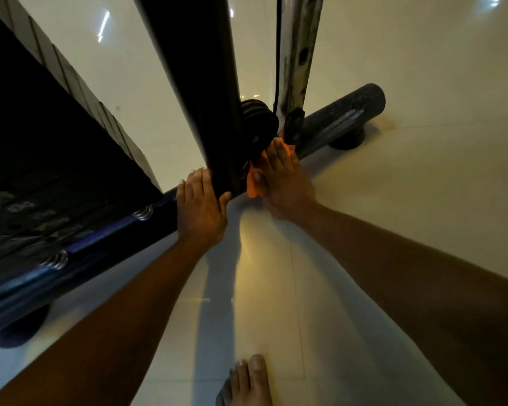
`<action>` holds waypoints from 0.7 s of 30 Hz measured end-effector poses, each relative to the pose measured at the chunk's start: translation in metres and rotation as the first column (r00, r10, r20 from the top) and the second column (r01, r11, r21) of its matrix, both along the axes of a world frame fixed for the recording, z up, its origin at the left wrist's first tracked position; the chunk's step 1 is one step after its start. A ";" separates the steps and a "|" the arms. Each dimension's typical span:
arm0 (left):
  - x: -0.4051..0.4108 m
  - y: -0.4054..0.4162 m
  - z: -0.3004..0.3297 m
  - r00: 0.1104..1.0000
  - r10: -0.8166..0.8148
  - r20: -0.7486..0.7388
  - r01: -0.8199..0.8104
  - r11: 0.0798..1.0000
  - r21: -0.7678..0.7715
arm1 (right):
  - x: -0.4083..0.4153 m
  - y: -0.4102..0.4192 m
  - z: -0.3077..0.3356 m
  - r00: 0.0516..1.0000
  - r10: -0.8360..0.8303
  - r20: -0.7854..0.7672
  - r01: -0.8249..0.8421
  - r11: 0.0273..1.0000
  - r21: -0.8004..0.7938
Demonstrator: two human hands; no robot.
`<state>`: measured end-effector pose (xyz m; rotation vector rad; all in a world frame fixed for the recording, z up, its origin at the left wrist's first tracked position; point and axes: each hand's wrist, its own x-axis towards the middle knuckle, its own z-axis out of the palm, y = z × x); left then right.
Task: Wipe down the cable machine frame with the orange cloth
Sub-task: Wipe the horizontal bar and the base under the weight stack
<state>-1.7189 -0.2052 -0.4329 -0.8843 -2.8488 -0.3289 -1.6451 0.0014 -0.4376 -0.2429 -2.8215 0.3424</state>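
Orange cloth (254, 183) pinned under flat right hand (285, 186) against frame (329, 127); left hand (201, 208) spread on post (206, 98).

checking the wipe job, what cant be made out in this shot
- Orange cloth, head view: mostly hidden under the right hand; its full size can't be told.
- Base bar under that hand: covered, so wiped or not is unknown.
- Dark upright post: its top is cut off by the frame edge.
- Left hand: palm contact with the post is hidden behind the hand.
- Weight stack: too dark to read.

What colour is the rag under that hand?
Orange. The cloth shows under the right hand in the head view.
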 end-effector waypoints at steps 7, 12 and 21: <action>-0.002 -0.001 -0.012 0.999 0.012 -0.042 -0.010 0.999 0.041 | -0.001 0.038 -0.030 0.983 0.179 -0.039 -0.166 0.961 0.222; 0.001 0.000 -0.013 0.999 0.010 -0.048 -0.008 0.999 0.040 | -0.013 -0.011 -0.024 0.987 -0.098 -0.124 0.099 0.995 -0.004; 0.017 0.007 -0.013 0.997 0.052 -0.055 -0.050 0.998 0.042 | 0.001 0.008 0.009 0.993 0.030 0.112 -0.017 0.993 -0.117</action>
